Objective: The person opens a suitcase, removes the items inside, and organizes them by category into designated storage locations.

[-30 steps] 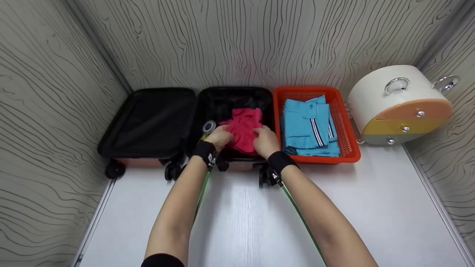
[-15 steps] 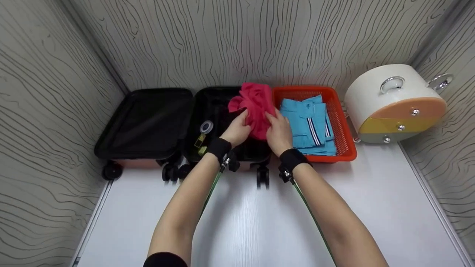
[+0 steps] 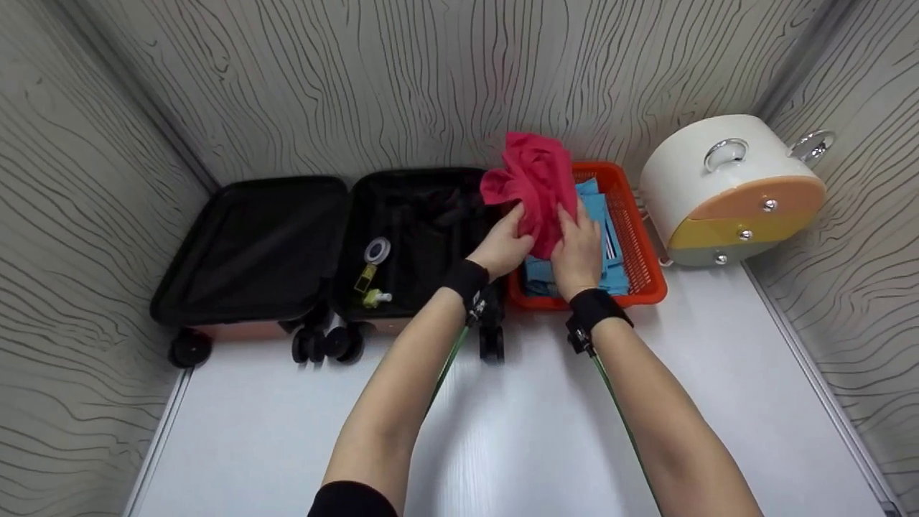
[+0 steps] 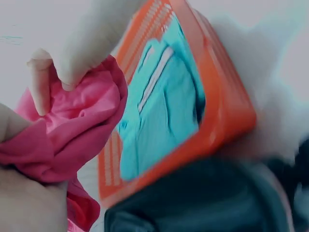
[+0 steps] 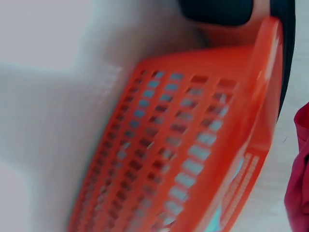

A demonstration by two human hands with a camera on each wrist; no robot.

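Observation:
Both hands hold a crumpled pink-red cloth garment [image 3: 540, 179] up over the left part of an orange basket [image 3: 642, 251]. My left hand [image 3: 506, 244] pinches its lower left edge; the left wrist view shows fingers and thumb gripping the bunched fabric [image 4: 87, 111]. On the lower right edge, my right hand [image 3: 578, 251] grips the same garment. Below it, folded light-blue clothes [image 4: 159, 106] with a striped trim lie in the basket. In the right wrist view only a strip of the pink-red fabric [image 5: 300, 174] shows, and the hand itself is out of frame.
An open black-lined suitcase stands left of the basket, its lid half [image 3: 258, 251] lying flat. Inside the other half [image 3: 423, 280] are a round grey-white item [image 3: 377, 250], a yellow item [image 3: 365, 278] and a small yellow-green item [image 3: 375, 298]. A white drawer box [image 3: 718, 179] stands right.
Both hands have lifted the pink-red garment out of the suitcase and carried it right, over the basket. The small items in the suitcase have come into view.

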